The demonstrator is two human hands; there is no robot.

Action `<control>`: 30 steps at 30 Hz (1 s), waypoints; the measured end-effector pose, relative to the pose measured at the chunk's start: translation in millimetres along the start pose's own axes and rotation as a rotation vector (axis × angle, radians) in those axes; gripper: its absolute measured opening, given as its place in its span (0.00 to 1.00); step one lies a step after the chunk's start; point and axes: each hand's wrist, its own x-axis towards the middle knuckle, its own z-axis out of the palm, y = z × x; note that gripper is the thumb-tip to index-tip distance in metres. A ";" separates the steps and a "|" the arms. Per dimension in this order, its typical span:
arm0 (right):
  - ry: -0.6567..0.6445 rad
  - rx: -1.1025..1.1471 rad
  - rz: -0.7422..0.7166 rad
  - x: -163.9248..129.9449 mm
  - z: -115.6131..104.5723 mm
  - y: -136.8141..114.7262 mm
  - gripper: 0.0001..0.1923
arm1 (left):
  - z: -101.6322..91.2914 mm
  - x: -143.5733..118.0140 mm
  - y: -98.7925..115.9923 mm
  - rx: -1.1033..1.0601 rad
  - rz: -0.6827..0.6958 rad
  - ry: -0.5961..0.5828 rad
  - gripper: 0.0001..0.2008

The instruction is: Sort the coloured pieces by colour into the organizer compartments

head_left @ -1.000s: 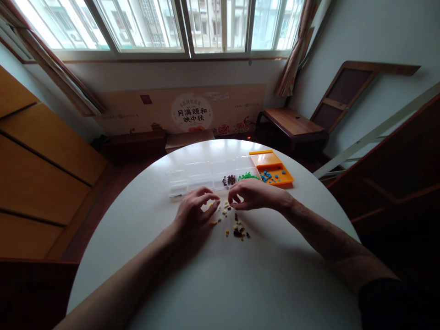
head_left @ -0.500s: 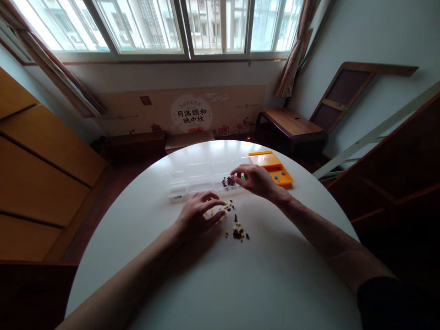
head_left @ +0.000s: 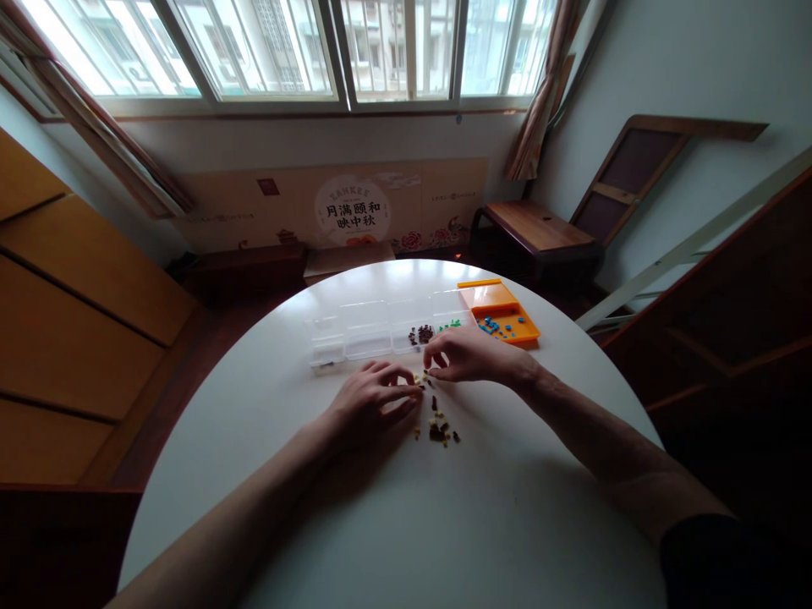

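My left hand (head_left: 373, 396) rests low over the white table, fingers bent and a little apart, the tips at the edge of a scatter of tiny yellow and brown toy bricks (head_left: 437, 431). Opposite it, my right hand (head_left: 473, 353) has thumb and forefinger brought together on a small brown brick (head_left: 426, 371) at the top of the scatter. Behind the hands lies a clear plastic compartment box (head_left: 368, 342) with its lid up. Dark brown bricks (head_left: 424, 333) fill one compartment, green bricks (head_left: 452, 324) another, partly hidden by my right hand.
An orange tray (head_left: 526, 332) holding several blue bricks (head_left: 491, 326) sits right of the clear box. The round white table (head_left: 393, 541) has its curved far edge beyond the boxes. A wooden bench (head_left: 539, 224) stands past it, under the window wall.
My right hand has moved from the brown-brick compartment down toward me, to the loose bricks. The green and blue bricks are now uncovered. My left hand has shifted slightly right.
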 end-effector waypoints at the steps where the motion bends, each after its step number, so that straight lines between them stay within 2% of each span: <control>1: -0.001 -0.003 -0.003 0.3 0.5 -0.6 0.05 | -0.2 0.4 0.7 -0.003 -0.001 0.006 0.09; 5: 0.000 -0.017 -0.021 3.2 6.4 2.5 0.03 | -1.2 2.3 2.6 -0.011 0.016 0.026 0.11; 13: 0.025 -0.028 -0.068 5.9 12.9 10.8 0.03 | 0.7 1.6 0.2 0.015 0.047 -0.034 0.09; 15: 0.100 -0.029 -0.047 6.4 11.8 11.4 0.04 | 1.5 1.5 0.8 0.024 0.047 -0.019 0.09; 19: 0.381 -0.006 0.048 8.8 10.4 15.4 0.05 | 0.9 2.8 3.8 0.034 0.053 0.001 0.08; 21: 0.428 0.000 0.073 8.8 8.8 17.9 0.05 | 0.4 3.1 4.8 0.036 0.049 0.006 0.07; 24: 0.342 0.028 0.044 5.3 3.6 19.2 0.06 | 1.0 2.4 4.3 0.041 0.039 0.008 0.07; 28: 0.037 0.133 -0.067 -1.8 -4.0 12.4 0.04 | 4.3 0.1 0.7 0.049 0.035 0.035 0.08; 30: -0.054 0.151 -0.071 -3.5 -5.1 6.5 0.02 | 5.7 -0.5 -1.2 0.053 0.035 0.048 0.10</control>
